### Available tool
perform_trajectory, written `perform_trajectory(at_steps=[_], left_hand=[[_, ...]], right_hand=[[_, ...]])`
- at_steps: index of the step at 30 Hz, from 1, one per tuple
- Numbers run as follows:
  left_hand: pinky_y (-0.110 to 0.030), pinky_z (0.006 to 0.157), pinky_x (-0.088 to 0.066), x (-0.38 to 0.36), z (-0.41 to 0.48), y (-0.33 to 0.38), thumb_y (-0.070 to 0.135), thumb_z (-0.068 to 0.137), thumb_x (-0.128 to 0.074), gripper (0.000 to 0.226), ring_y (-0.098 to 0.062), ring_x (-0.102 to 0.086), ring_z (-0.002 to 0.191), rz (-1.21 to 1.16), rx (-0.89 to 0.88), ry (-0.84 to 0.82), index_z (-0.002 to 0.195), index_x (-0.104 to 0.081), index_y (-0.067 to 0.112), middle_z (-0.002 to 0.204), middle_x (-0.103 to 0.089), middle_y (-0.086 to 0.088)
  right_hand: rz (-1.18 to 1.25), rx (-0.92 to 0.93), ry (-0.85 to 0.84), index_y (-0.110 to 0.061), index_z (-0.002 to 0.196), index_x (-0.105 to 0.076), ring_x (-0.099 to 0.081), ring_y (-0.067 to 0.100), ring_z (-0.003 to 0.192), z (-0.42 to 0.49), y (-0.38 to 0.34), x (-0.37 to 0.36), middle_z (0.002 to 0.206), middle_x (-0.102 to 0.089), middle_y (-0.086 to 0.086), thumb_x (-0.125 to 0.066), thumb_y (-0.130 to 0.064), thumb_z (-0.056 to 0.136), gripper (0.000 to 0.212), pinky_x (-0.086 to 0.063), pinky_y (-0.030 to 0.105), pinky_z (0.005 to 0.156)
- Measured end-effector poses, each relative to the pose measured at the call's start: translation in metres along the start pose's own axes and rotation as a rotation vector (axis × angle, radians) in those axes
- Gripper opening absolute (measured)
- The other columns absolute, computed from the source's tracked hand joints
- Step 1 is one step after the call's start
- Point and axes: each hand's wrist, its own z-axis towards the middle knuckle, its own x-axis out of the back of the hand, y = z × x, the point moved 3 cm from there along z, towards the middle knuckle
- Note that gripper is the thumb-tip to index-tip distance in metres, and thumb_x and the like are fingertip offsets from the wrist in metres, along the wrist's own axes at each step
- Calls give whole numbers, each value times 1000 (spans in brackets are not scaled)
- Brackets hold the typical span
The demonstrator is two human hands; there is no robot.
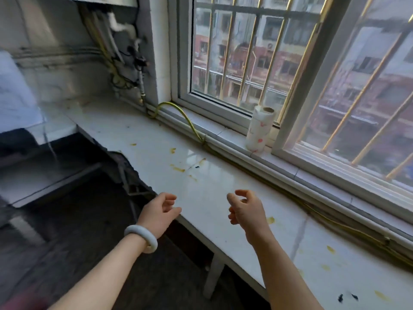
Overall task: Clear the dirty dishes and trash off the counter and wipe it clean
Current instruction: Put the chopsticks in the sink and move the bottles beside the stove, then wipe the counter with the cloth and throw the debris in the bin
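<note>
Long white glossy stone counter (214, 189) ran from the far left corner toward the near right, long axis diagonal, parallel to the white-framed barred window (245, 63) along its far side. No dishes visible on the stretch shown; only yellow-brown dried food smears (177, 168) mid-counter, more yellow spots (330, 249) toward the near right end, a few small dark specks (348, 297) at the bottom right. Nearly spent white paper towel roll with pink print and a cardboard core (259, 129) stood upright on the sill ledge, just beside the window frame upright, beyond the counter's back edge. Thin yellow-green hose (187, 121) looped off the wall pipes and lay along the sill track. Left hand (159, 212) with white bangle (142, 240) on the wrist hovered at the counter's front edge, fingers loosely curled, half open, holding nothing. Right hand (244, 208) hovered over the counter surface, fingers likewise loosely curled, holding nothing. Roll lay ahead and slightly right of the right hand, well apart from it, farther still from the left; right hand clearly nearer. Judged: clearing looked mostly done here, wiping not yet begun, no cloth in view; likely reach for the roll by the right hand, forward and up onto the ledge. Smears nearest lay ahead-left, between the hands and the roll.
</note>
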Motion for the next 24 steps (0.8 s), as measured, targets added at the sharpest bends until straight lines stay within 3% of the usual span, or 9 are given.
perform_trajectory(at_steps=[11, 19, 24], left_hand=[[-16, 79, -45, 85, 44, -57, 24, 85, -71, 26, -4, -60, 100, -1, 141, 197, 108, -60, 28, 106, -61, 13], [-14, 76, -43, 129, 138, -70, 26, 85, -68, 28, -2, -59, 99, 35, 247, 263, 111, -59, 27, 107, -61, 12], [-18, 82, -46, 157, 193, -74, 26, 86, -67, 30, -3, -59, 101, 11, 282, 321, 114, -58, 26, 110, -60, 11]], right_hand=[[-1, 21, -210, -11, 124, -52, -56, 20, 58, 74, -42, -111, 78, -59, 11, -61, -25, 92, 35, -48, 31, 57], [-8, 15, -298, -15, 121, -55, -57, 19, 57, 171, -75, -189, 75, -60, 8, -61, -22, 88, 35, -48, 30, 56], [-56, 86, -395, -14, 122, -56, -57, 20, 57, 230, -112, -260, 74, -60, 7, -62, -24, 88, 36, -48, 30, 55]])
